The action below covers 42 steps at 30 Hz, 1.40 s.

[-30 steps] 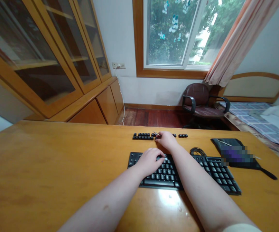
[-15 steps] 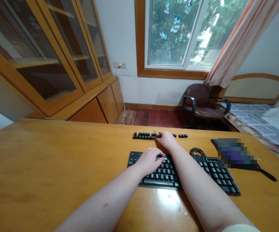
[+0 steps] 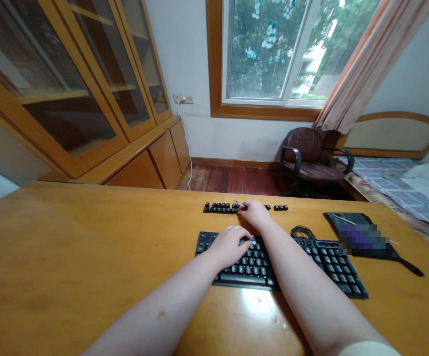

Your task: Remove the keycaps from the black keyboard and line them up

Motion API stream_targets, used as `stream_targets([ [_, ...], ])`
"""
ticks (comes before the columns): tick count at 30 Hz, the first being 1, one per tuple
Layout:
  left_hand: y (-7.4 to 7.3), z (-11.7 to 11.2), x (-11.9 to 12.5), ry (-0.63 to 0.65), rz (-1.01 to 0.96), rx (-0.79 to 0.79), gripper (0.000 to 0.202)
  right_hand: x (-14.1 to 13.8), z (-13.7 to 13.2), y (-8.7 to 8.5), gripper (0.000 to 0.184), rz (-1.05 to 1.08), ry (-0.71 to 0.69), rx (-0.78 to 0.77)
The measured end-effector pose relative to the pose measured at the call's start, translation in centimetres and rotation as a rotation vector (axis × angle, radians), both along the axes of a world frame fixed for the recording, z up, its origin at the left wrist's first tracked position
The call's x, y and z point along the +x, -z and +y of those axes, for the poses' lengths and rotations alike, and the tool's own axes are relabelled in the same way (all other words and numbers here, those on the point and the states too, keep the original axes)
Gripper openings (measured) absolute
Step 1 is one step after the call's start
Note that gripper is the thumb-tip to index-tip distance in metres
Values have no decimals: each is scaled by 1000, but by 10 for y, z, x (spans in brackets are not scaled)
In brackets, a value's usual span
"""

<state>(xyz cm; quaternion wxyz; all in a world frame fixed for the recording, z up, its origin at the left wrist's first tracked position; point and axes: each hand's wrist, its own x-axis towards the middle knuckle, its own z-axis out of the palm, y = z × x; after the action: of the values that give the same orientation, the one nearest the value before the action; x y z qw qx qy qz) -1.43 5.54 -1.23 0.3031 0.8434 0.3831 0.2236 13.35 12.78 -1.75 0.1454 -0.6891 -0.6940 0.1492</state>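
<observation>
My left hand [image 3: 229, 244] rests over the upper part of a black keyboard [image 3: 244, 280], its fingers curved and its thumb and index tips close together at the keys. Whatever lies between those tips is too small to make out. My right hand [image 3: 253, 213] reaches past the keyboard to a row of loose black keycaps [image 3: 219, 210] near the desk's far edge. Its fingers are closed on a thin, pointed tool [image 3: 239, 203] that sticks out to the left, its kind unclear. This hand covers part of the keycap row, and my right forearm crosses the keyboard.
A coiled black cable [image 3: 303, 231] lies behind the keyboard. On the right of the desk [image 3: 88, 257] is a dark pouch [image 3: 331, 220] with a strap, partly blurred, and a thin pale stick on it. A chair [image 3: 303, 148] stands beyond the desk.
The view has shifted very slightly. Both hands keep their places, and the blurred patch over the pouch is smaller.
</observation>
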Motion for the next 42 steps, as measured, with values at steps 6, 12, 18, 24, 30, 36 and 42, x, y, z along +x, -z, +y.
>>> stream_targets([
  [6,-1,0,0,4,5,-9,14,-1,0,1,16,-8,-2,-6],
  [12,-1,-1,0,-1,0,-1,14,-1,0,0,16,-7,1,0],
  [18,1,0,-1,2,4,2,14,0,1,2,15,12,1,13],
  [24,1,0,0,-1,9,7,14,1,2,4,14,21,-7,23],
  [30,0,0,1,1,21,10,13,2,4,7,15,3,-12,32],
  [36,-2,-1,0,8,56,17,14,2,4,7,16,-4,-16,40],
  [42,-3,-2,0,-5,62,17,14,2,2,5,15,6,-38,46],
])
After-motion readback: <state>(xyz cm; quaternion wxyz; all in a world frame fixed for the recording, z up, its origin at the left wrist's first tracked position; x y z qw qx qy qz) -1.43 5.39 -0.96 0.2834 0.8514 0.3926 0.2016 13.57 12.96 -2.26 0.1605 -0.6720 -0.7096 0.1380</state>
